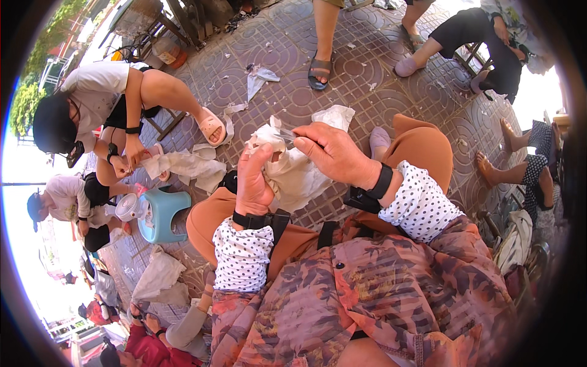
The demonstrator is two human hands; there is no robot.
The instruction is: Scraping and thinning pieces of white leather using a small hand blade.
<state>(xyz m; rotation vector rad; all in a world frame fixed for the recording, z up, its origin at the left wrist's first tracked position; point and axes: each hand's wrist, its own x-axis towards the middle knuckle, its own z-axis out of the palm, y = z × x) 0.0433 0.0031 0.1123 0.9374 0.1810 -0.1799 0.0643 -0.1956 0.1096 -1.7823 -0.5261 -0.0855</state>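
A piece of white cloth (296, 180) hangs between my knees, its upper end bunched at my left hand. My left hand (254, 180) is closed on this bunched end, with the thumb pointing up along it. From the right, my right hand (336, 153) pinches a small, thin tool (286, 134) that looks metallic. The tool's tip meets the bunched cloth above my left thumb. Its exact kind is too small to make out, and my fingers hide its rear part.
To my left a person in a black cap (55, 122) bends over another white cloth (189, 166). A blue plastic stool (162, 214) with a small white fan (128, 208) stands near. Sandalled feet (319, 72) are ahead. White scraps lie on the patterned paving (275, 73).
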